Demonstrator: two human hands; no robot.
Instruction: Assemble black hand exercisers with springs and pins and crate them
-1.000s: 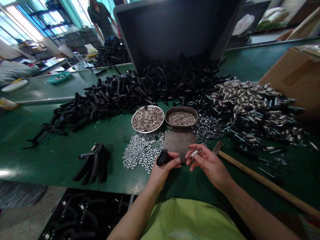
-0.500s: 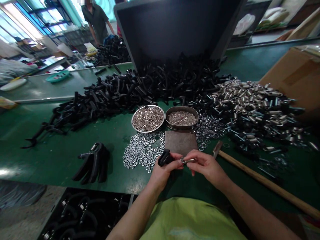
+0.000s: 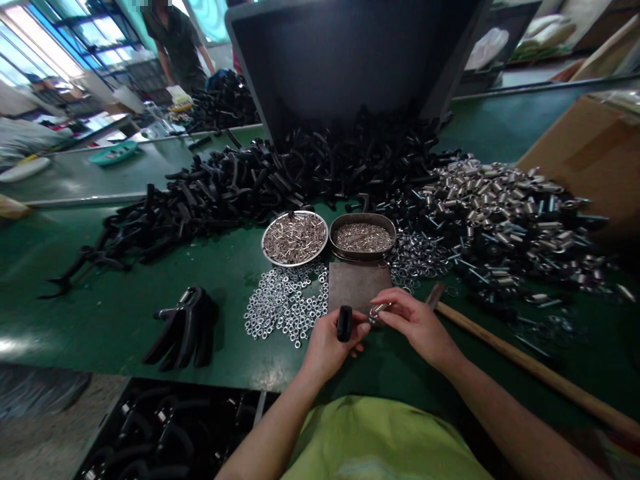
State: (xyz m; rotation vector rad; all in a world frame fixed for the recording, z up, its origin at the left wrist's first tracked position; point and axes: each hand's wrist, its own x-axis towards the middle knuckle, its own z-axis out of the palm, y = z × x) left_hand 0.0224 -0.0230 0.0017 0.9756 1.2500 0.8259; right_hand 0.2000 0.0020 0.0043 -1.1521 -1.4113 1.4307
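My left hand (image 3: 323, 350) is closed around a black plastic handle (image 3: 345, 323), whose end sticks up past the fingers. In the fingertips of my right hand (image 3: 423, 330) is a small coiled metal spring (image 3: 379, 311), pinched close to the left fingertips. Both hands are over the near edge of a flat metal plate (image 3: 353, 283). Loose metal nuts (image 3: 285, 307) are spread left of the plate. Several black handles with a metal piece (image 3: 187, 327) stand together farther left. The lower part of the held handle is hidden by my left hand.
Behind are a dish of metal pins (image 3: 295, 239), an oval tin (image 3: 363, 237) and heaped black handles (image 3: 225, 180) before a grey bin (image 3: 345, 67). Springs (image 3: 485, 190), a hammer (image 3: 505, 340) and a cardboard box (image 3: 590, 160) lie right. A person (image 3: 177, 47) stands at back left.
The black handle has turned more upright in my left hand. The spring has tilted and both hands have shifted slightly. The person at the back has moved a little left.
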